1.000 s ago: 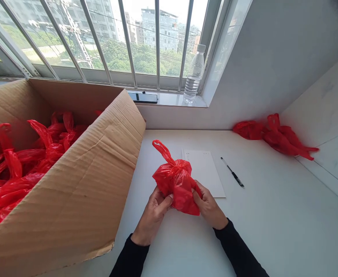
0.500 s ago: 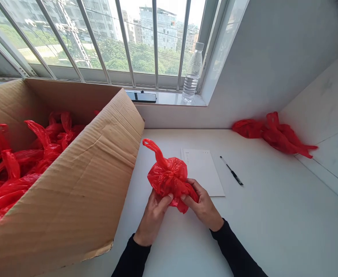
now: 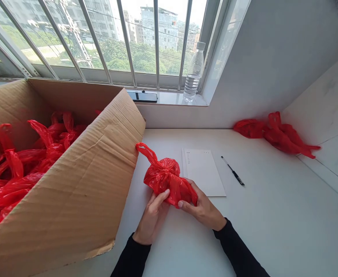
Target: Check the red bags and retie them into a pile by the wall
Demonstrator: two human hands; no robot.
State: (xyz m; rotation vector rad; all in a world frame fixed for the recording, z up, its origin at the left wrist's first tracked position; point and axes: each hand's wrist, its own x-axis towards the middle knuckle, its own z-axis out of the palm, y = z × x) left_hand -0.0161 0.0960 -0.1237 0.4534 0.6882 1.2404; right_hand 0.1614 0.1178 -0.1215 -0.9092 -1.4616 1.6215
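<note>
A knotted red plastic bag [image 3: 164, 175] is held up over the white table, one loop handle sticking out to the upper left. My left hand [image 3: 153, 213] supports it from below and the left, thumb resting on its front. On the right side, my right hand [image 3: 202, 207] grips the bag, thumb in front and the other fingers behind. Whatever the bag contains is hidden by the plastic. Left of my hands stands an open cardboard box [image 3: 79, 192] with several more red plastic bags [image 3: 44, 150] inside.
A white notebook [image 3: 205, 173] lies beyond my hands, with a black pen [image 3: 232, 171] right of it. Red plastic bags [image 3: 277, 134] lie in the far right corner. On the windowsill are a phone [image 3: 142, 97] and a water bottle [image 3: 193, 75].
The held bag has tilted left, its handle swinging left and slightly down toward the box. Both hands keep hold of it. The rest of the scene shifts only slightly with the camera.
</note>
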